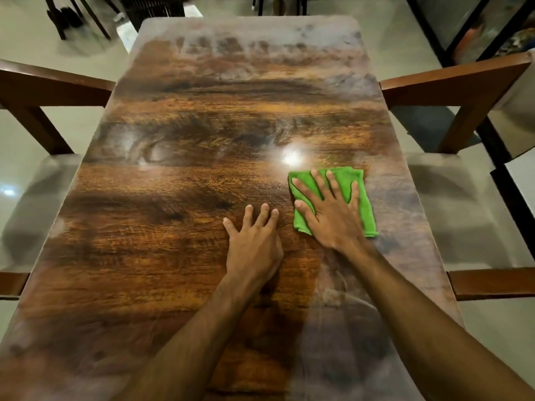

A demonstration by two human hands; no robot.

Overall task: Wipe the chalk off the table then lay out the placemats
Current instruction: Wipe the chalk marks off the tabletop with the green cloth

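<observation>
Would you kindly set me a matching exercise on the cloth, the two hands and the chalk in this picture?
Things:
1 cloth
2 left hand
3 right hand
4 chalk

States:
a spread flat on the cloth
b green
c pale haze at the far end
d fingers on the bare table

Pairs: 1-b, 2-d, 3-a, 4-c

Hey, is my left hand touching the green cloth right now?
Apart. The head view shows bare wood between the left hand and the green cloth. The left hand rests on the table; only the right hand presses the cloth.
</observation>
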